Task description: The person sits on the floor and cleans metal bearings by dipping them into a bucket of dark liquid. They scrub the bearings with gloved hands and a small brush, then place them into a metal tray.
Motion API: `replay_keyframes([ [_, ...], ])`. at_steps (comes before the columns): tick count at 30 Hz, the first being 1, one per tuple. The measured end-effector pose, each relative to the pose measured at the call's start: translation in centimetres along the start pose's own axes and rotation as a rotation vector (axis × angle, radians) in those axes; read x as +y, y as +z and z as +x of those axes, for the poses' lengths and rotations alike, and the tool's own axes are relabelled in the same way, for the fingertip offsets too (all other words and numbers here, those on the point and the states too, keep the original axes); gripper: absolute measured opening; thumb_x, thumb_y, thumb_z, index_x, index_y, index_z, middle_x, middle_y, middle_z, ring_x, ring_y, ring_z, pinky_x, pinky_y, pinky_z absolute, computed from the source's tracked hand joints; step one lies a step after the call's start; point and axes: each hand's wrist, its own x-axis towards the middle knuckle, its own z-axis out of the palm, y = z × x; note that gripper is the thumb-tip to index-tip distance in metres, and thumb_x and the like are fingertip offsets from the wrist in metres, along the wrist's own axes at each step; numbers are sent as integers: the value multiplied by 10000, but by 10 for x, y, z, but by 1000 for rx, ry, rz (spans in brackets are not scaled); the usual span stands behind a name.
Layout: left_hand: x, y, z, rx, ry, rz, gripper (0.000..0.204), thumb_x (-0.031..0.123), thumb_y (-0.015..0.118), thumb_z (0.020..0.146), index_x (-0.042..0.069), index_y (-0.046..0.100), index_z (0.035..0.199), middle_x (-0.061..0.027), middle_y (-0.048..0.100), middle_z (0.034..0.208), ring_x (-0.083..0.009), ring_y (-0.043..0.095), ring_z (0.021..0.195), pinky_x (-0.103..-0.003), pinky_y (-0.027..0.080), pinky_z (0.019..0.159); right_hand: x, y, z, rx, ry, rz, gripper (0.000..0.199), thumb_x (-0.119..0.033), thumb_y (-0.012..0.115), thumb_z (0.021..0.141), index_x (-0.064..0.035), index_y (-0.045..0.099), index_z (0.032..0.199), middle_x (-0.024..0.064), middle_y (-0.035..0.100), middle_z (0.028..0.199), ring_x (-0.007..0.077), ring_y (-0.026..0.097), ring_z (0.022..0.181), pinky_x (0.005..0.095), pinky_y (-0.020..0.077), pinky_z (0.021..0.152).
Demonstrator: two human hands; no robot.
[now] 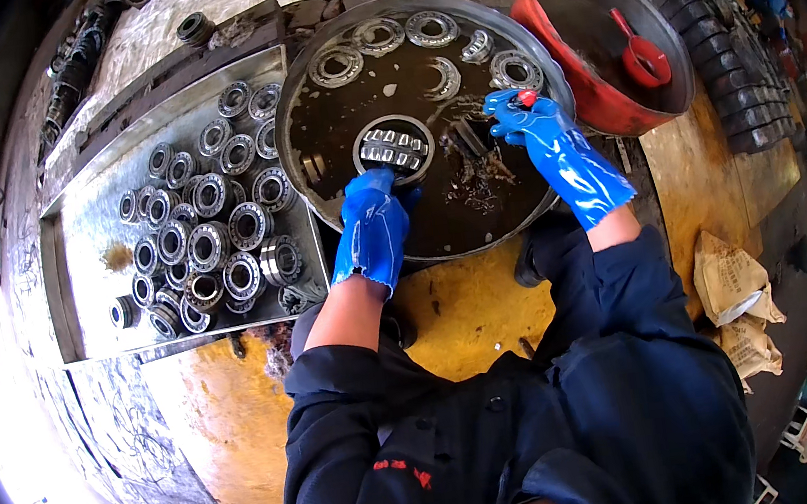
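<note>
Head view: left hand (372, 224) grips bearing (393, 147) in oily pan (303, 93); right hand (534, 125) pinches red-tipped tool (527, 97); yellow-stained floor (461, 310).

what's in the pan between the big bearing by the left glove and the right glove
In the head view, between the big roller bearing at the left hand and the right hand lies dark oily liquid with loose scraps of debris on the round pan floor.
</note>
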Motion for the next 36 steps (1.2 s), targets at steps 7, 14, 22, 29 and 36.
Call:
replay_keyframes([
  [7,-46,24,12,-54,-365,-308,174,81,610,934,54,722,1065,-142,730,992,-271,721,831,-382,606,689,-14,11,-17,-71,-283,107,201,-178,714,957,-63,740,1120,68,756,1062,145,711,869,260,568,721],
  [14,-19,43,17,90,-734,-495,260,165,550,951,25,703,1106,-137,713,1002,-240,698,844,-365,590,702,-20,44,-26,-264,-728,-321,116,-78,727,894,-38,749,1002,70,746,936,136,690,842,292,569,791],
  [22,-67,36,5,-53,-299,-287,208,45,611,918,10,734,1081,-138,736,1037,-252,714,917,-359,591,745,-26,35,-14,-99,-478,-747,162,-181,727,887,-62,740,996,110,737,896,193,712,813,322,565,765],
  [29,-38,29,7,-93,-530,-405,242,51,625,897,26,712,1121,-180,720,1042,-296,701,951,-379,577,798,-21,44,-23,-153,-659,-787,142,-201,717,862,-92,719,952,131,716,905,352,693,848,410,567,751],
  [36,-38,29,9,-17,-180,-273,219,22,710,852,28,740,1069,-212,729,1034,-368,701,997,-412,566,865,11,12,8,167,-233,-1007,285,-375,659,862,-175,746,1045,107,736,1046,345,689,1001,433,564,895],
])
